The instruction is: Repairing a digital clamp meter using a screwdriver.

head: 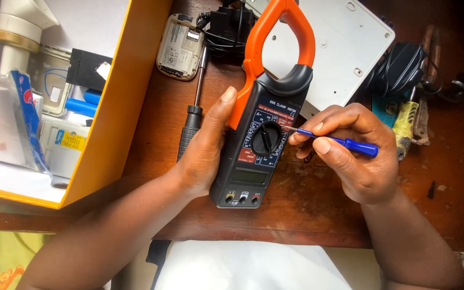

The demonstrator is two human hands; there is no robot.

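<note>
- Head view: my left hand (202, 153) wraps the left edge of a dark grey clamp meter (253, 145), thumb lying up along its orange trigger side, fingers closed round the body and pinning it to the wooden table (307, 215).
- The meter lies face up, middle of the table, orange jaw loop pointing away from me and resting over a white plastic panel (345, 43). Its display is blank grey.
- My right hand (355, 156) pinches a small blue screwdriver (345, 142) between thumb and forefinger, closed on the handle. The thin tip sits at the right rim of the meter's round selector dial (266, 138); whether it actually touches, I cannot tell.
- The hands are apart, meter between them.
- Left of the meter, a black-handled screwdriver (191, 121) lies just beside my left thumb. Above it, a small pale device (180, 47) lies back up.
- Far left, a yellow box (116, 113) holds blue cells and loose packets. Far right, a black cable bundle (401, 67) and a yellow-handled tool (406, 126).
- Risk, as I judge it: the fine tip could skate off the dial rim and score the face markings, since the grip is a light pinch.
- Second risk: a hard sideways push could twist the meter under my left palm, nudging the black-handled screwdriver.
</note>
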